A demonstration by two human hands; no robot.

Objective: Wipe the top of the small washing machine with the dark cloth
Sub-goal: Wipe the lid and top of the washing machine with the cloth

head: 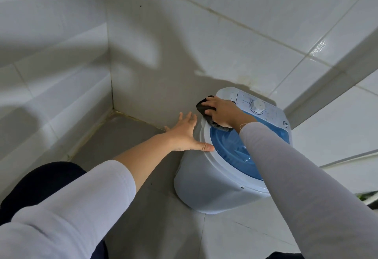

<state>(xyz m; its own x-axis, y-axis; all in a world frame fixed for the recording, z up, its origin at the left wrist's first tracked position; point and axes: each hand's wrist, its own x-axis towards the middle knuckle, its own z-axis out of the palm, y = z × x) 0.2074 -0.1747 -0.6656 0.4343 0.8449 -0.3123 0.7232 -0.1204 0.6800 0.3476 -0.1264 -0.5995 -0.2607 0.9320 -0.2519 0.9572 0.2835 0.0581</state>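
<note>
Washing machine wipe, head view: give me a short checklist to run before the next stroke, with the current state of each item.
1. Dark cloth under the right hand: ok, the palm presses it flat.
2. Cloth on the top of the washing machine: ok, it lies on the white rim beside the blue lid, though part overhangs the edge.
3. Left hand bracing the machine: ok, fingers spread, thumb on the rim.
4. Control dial clear of the cloth: ok, it sits beyond the hand.
5. Lid closed: ok, as far as can be seen; the right sleeve hides part of it.
6. Dirt left on the top: cannot tell.
</note>
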